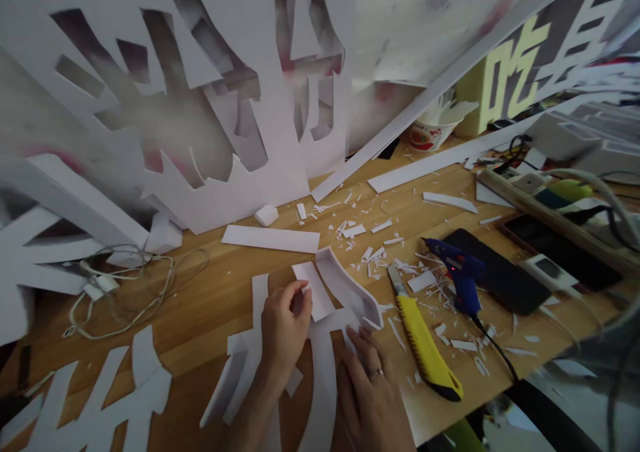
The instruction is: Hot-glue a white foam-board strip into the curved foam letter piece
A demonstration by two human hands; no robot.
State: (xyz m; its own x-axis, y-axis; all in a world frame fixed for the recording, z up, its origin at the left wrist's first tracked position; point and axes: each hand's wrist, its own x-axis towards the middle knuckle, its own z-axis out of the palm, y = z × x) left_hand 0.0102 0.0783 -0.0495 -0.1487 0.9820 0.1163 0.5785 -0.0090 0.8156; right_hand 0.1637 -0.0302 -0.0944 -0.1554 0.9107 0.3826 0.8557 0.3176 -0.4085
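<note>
A white foam-board character with raised side walls lies on the table in front of me. My left hand pinches the edge of a small white foam-board strip over the character's upper part. On the character's right side rests my right hand, fingers spread, with a ring on one. A curved wall stands along the character's upper right outline. To the right of my right hand lies a yellow utility knife with its blade out. Beyond it is a blue glue gun with a small red light.
White scraps litter the middle of the table. Behind leans a large white board with cut-outs. Phones and a power strip are at right. A white cable and another cut character lie at left.
</note>
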